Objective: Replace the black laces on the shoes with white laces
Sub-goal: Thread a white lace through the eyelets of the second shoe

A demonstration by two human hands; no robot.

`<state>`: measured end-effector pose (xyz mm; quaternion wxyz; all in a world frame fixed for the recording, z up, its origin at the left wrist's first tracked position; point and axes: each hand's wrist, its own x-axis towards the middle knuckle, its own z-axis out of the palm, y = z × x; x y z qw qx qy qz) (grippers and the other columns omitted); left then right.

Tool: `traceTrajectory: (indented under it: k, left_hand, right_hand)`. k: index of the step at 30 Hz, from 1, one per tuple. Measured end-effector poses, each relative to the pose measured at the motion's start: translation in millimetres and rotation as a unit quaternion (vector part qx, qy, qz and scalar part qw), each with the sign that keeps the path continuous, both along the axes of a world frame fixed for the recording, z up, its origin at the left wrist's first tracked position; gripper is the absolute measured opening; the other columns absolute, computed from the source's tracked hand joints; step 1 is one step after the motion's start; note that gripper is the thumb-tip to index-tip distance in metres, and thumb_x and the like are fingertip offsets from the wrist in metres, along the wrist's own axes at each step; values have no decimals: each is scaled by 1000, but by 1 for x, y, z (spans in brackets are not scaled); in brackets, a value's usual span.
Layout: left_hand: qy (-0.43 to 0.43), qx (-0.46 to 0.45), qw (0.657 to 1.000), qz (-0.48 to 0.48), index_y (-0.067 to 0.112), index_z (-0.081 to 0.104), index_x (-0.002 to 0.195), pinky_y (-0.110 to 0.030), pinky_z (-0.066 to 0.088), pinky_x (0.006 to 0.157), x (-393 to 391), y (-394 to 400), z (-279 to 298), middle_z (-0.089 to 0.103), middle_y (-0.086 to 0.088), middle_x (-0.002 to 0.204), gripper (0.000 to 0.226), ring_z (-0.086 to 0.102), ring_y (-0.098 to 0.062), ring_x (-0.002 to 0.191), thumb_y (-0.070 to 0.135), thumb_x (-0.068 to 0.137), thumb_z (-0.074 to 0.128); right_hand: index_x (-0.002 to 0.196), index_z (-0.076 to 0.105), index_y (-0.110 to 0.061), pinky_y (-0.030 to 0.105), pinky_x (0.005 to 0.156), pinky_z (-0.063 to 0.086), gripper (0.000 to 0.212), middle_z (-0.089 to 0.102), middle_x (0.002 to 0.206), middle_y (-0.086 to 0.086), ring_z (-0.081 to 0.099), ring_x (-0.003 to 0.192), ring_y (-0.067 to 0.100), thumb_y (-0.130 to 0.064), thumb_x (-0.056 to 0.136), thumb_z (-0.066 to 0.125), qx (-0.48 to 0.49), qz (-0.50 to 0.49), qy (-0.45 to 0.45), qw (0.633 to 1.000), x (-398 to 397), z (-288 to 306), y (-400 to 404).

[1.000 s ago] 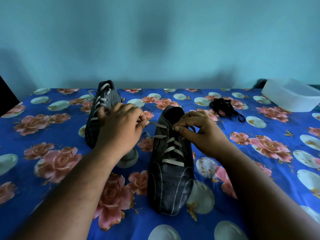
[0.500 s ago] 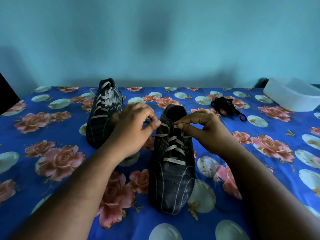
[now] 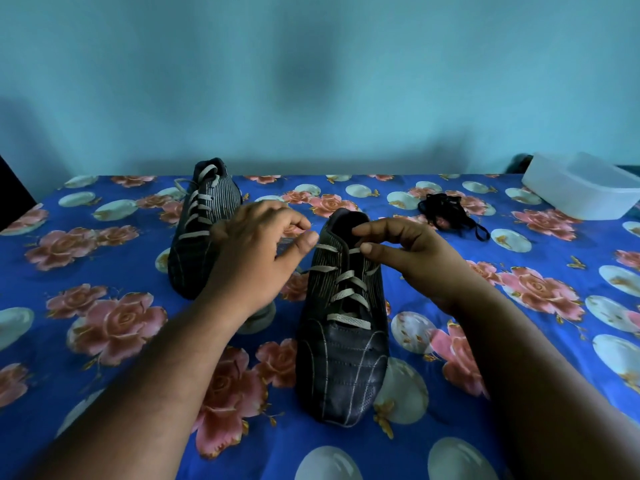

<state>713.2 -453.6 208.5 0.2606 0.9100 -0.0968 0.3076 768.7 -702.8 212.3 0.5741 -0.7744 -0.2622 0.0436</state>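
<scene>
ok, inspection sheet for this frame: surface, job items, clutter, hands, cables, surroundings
Surface: blue floral tablecloth, covers the table.
Job items: near dark striped shoe, white lace crossed up its front; far dark striped shoe, white-laced; bundle of black laces lying apart.
Clutter: translucent white plastic tub, far right corner.
Hands: left hand beside the near shoe's collar, grip unclear; right hand with fingers curled at the top eyelets, grip unclear.
Cables: nothing seen.
Surroundings: plain teal wall behind.
</scene>
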Motion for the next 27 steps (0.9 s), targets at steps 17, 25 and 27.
traceTrajectory:
  k: [17, 25, 27]
  left_hand:
    - [38, -160, 986, -39, 39, 59, 73, -53, 50, 85, 10, 5, -1, 63, 12, 89, 15, 62, -19, 88, 53, 79, 57]
    - [56, -104, 993, 19, 46, 57, 86, -62, 46, 92, 9, 9, -9, 57, 19, 101, 12, 58, -24, 108, 56, 81, 52]
    - [18, -47, 998, 23, 40, 61, 98, -58, 41, 97, 4, 4, -7, 55, 18, 110, 23, 50, -19, 117, 56, 85, 51]
  right_hand:
    - [101, 76, -25, 13, 91, 46, 23, 74, 110, -5, 65, 112, 7, -33, 80, 74, -2, 21, 13, 1000, -2, 1, 1]
    - [100, 76, -27, 5, 89, 39, 21, 74, 106, -12, 63, 108, 0, -35, 81, 75, -42, 10, -48, 998, -8, 5, 2]
    - [100, 76, -25, 5, 92, 38, 16, 73, 102, -15, 61, 108, -1, -27, 84, 77, -60, 5, -98, 993, -11, 5, 3]
